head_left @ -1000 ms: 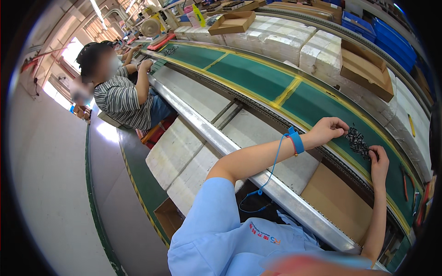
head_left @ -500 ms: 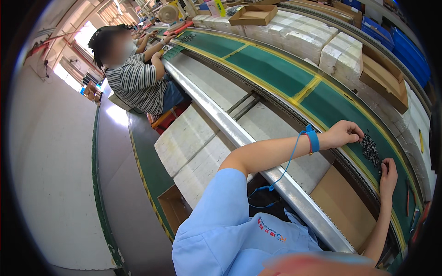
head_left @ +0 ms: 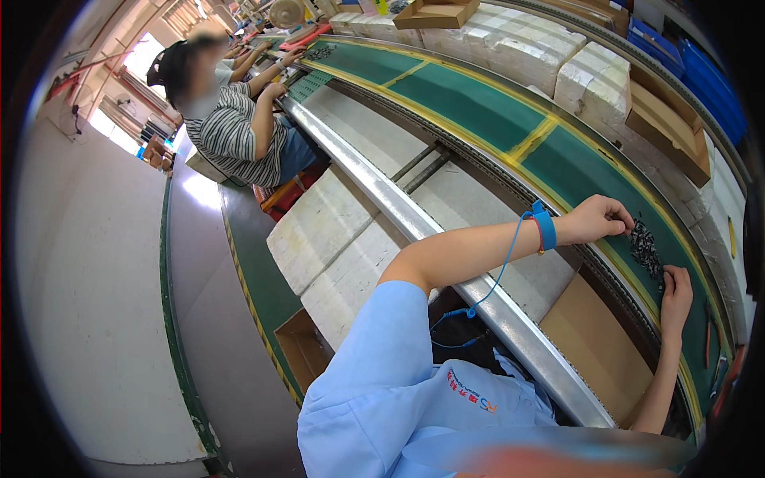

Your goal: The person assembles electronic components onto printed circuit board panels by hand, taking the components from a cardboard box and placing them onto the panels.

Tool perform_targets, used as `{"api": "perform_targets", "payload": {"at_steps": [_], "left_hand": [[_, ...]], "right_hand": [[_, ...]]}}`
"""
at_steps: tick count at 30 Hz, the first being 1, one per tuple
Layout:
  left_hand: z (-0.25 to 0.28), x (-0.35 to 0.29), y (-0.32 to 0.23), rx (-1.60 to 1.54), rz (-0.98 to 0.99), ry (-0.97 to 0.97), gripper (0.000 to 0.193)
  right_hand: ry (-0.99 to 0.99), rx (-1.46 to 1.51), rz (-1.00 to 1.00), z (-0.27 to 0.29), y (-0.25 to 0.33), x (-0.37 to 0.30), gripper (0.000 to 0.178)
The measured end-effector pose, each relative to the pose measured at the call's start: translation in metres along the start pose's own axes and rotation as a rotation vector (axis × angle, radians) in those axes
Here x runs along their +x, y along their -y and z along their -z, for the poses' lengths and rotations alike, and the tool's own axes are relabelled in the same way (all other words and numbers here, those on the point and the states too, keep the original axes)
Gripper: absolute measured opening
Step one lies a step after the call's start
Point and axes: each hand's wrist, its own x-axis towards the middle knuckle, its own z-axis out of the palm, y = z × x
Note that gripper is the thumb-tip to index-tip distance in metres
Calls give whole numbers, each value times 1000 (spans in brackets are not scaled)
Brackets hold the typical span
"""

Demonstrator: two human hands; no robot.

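A pile of small black and silvery parts (head_left: 644, 248) lies on the green belt (head_left: 498, 111) at the right. My left hand (head_left: 596, 219), with a blue strap at its wrist, reaches the pile's far left edge. Its thumb and fingertips are pinched together there; whatever they hold is too small to make out. At the near edge of the same heap is my right hand (head_left: 676, 296), fingers curled and tips touching the parts. Its fingertips are closed, and I cannot see what is between them.
A coiled blue cord (head_left: 466, 312) hangs from the wrist strap over the metal rail (head_left: 510, 315). White foam blocks (head_left: 530, 56) and an open cardboard box (head_left: 668, 127) line the far side. A co-worker in a striped shirt (head_left: 235, 131) sits at the left. A red-handled tool (head_left: 707, 334) lies near my right hand.
My left fingertips have shifted slightly along the pile's edge, and my right fingers are drawn in a little more. The co-worker's head and arms have moved slightly.
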Motion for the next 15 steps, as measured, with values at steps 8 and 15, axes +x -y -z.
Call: {"api": "perform_targets", "payload": {"at_steps": [8,15], "left_hand": [[2,-2,-6,-23,12,24,18],[49,-21,-83,284,-373,-85,20]], "right_hand": [[70,52,-43,5,-1,2,7],[51,-72,19,-1,0,0,5]]}}
